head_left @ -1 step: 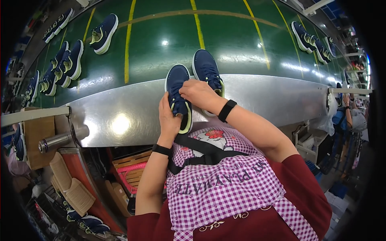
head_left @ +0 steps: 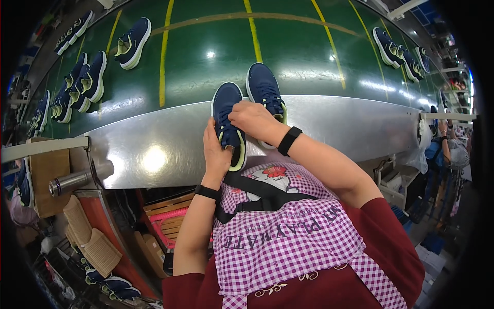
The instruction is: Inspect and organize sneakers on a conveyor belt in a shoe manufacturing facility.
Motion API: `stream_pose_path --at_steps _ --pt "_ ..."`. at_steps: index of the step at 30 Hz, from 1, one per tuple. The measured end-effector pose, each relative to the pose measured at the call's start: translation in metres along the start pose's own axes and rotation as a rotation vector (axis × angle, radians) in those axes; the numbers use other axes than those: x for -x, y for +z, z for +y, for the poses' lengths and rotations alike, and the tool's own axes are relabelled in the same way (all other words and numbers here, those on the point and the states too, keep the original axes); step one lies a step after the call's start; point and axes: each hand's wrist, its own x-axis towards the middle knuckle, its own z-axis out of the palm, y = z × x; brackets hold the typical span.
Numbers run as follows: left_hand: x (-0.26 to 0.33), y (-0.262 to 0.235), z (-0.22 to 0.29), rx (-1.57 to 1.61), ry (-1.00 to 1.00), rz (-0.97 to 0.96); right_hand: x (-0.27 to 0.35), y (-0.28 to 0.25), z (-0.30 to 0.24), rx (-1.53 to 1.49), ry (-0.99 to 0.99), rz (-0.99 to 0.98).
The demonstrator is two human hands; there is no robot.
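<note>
A: Where is the near shoe (head_left: 227,123) kept?

B: It is laid on the steel ledge (head_left: 154,149), heel toward the person, toe toward the green belt (head_left: 206,56). Its heel is gripped by the left hand (head_left: 215,152), so it is likely kept from sliding. The opening is pressed on from above by the right hand (head_left: 252,119). Both hands are closed on this one shoe, close together.

A: What is being done inside it?

B: That cannot be told. The right fingers are hidden at the opening.

A: And the second shoe (head_left: 265,92)?

B: It is set just right of the near shoe, half on the ledge, half on the belt. It is partly covered by the right wrist. It is probably kept close so the pair is not split.

A: What else is on the belt?

B: More blue shoes (head_left: 87,77) are lined up in pairs far left of the ledge, and others (head_left: 393,49) far right.

A: Are any boxes seen?

B: A wooden crate (head_left: 167,216) is seen under the ledge, with something pink in it. Tan stacked pieces (head_left: 95,247) are stood left of it, and a few shoes (head_left: 110,286) are left on the floor. A metal bottle (head_left: 77,180) is laid at the ledge's left end.
</note>
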Motion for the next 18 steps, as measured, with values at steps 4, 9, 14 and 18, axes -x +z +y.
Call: stream_pose_path --at_steps 4,9,14,18 --pt "0.002 0.001 -0.001 0.038 -0.058 0.007 -0.015 0.0 -0.012 0.232 -0.072 -0.055" --pt "0.001 0.003 -0.003 0.071 -0.076 -0.017 -0.024 0.0 -0.006 0.257 -0.112 -0.13" --pt "0.004 0.004 -0.006 0.075 -0.068 0.039 -0.014 0.002 -0.008 0.166 -0.07 -0.092" --pt "0.004 0.003 -0.007 0.065 -0.036 0.053 -0.003 0.01 -0.011 0.112 0.122 -0.022"
